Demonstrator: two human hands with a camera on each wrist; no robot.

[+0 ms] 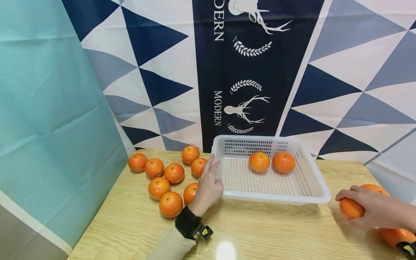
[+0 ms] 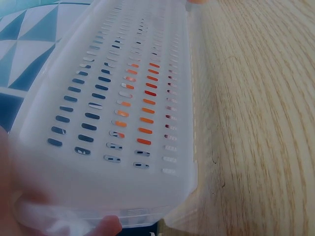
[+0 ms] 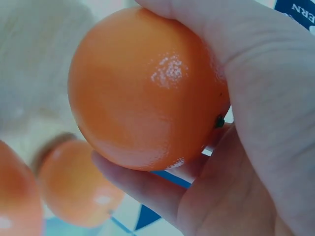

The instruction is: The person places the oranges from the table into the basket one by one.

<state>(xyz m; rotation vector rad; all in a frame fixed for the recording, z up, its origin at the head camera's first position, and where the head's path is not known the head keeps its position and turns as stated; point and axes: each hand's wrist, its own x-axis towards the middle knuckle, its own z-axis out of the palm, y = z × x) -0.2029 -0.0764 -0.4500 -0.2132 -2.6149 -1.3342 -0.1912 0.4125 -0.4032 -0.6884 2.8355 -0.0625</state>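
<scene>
My left hand (image 1: 208, 189) holds the left end of a white perforated plastic basket (image 1: 260, 196), with fingers lying along its rim. In the left wrist view, the side of the basket (image 2: 98, 182) fills the middle, a fingertip (image 2: 109, 226) showing at its end. Two oranges (image 1: 259, 161) sit inside the basket. Out to the right, my right hand (image 1: 377, 207) grips an orange (image 1: 352, 208) just above the table. Up close, the right wrist view shows this orange (image 3: 147, 93) between thumb and fingers. More oranges (image 3: 78, 184) lie near that hand, partly hidden by it.
Several loose oranges (image 1: 159, 187) are grouped on the wooden table (image 1: 253, 231) left of the basket. A patterned cloth (image 1: 165, 72) hangs directly behind the basket, and a teal cloth (image 1: 55, 108) borders the left side.
</scene>
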